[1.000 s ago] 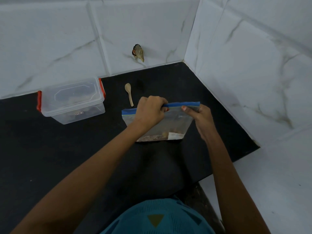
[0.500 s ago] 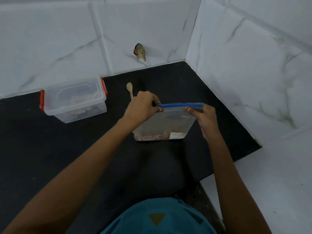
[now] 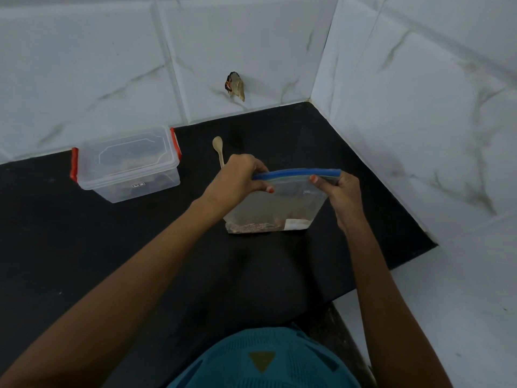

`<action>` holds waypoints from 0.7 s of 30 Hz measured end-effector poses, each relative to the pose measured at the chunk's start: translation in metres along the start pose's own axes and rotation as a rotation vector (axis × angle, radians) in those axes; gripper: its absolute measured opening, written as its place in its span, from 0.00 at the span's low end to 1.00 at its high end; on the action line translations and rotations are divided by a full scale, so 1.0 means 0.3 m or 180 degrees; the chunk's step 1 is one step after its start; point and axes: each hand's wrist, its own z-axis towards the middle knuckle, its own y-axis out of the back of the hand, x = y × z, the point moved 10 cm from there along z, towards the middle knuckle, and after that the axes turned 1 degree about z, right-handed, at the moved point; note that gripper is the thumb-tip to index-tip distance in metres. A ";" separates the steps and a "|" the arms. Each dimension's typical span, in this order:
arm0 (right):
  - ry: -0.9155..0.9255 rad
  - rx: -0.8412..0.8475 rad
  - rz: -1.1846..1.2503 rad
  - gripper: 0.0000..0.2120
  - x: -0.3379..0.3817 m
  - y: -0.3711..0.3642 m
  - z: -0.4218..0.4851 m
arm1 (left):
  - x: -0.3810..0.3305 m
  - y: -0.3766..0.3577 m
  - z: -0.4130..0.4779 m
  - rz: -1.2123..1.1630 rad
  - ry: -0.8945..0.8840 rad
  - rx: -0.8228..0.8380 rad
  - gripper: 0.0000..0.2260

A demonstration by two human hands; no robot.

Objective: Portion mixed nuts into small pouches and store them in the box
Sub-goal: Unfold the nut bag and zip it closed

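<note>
Two hands: both reach forward over the black counter [image 3: 84,247], forearms converging from the lower corners onto one zip bag [image 3: 279,208].
Left hand [image 3: 240,180]: knuckles up, fingers curled over the left end of the blue zip strip [image 3: 296,174]; the thumb, its nail painted orange, presses the bag's near face just under the strip.
Right hand [image 3: 342,191]: pinches the strip's right part, orange-nailed thumb in front, fingers behind.
Grip: narrow on both sides, each closed on the bag's top edge.
Strip: runs level between the two grips; whether it is sealed cannot be told.
Bag: hangs below the grips, its bottom edge down at the counter; brownish contents sit low inside, blurred.
Writing on bag: a white patch [image 3: 298,224] below the right grip and a band of print along the bottom edge, both too small to read.
Box [image 3: 126,169]: clear, lid on, red clasps, well left of the grips; a small sticker [image 3: 138,185] on its near wall, unreadable.
Wooden spoon [image 3: 218,148]: just beyond the left grip, handle end hidden by that hand.
</note>
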 end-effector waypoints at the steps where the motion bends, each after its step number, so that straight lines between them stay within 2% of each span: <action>1: 0.0003 0.0001 -0.0005 0.07 0.000 0.000 0.001 | 0.003 0.003 0.000 0.0058 0.0000 -0.0017 0.15; 7: -0.0050 -0.0001 -0.0019 0.09 -0.007 0.001 0.001 | 0.005 0.010 0.002 0.0118 -0.0005 -0.0284 0.10; 13: -0.0079 -0.0054 -0.0042 0.08 -0.009 0.009 0.000 | 0.004 0.008 0.000 0.0222 0.0010 -0.0337 0.11; 18: -0.0110 -0.0095 -0.0027 0.09 -0.009 0.011 0.004 | 0.035 0.013 -0.008 0.0401 0.0069 0.0022 0.16; 21: -0.0179 -0.0237 -0.0052 0.13 -0.019 0.036 0.006 | 0.081 0.059 -0.019 0.0336 0.0200 -0.0117 0.16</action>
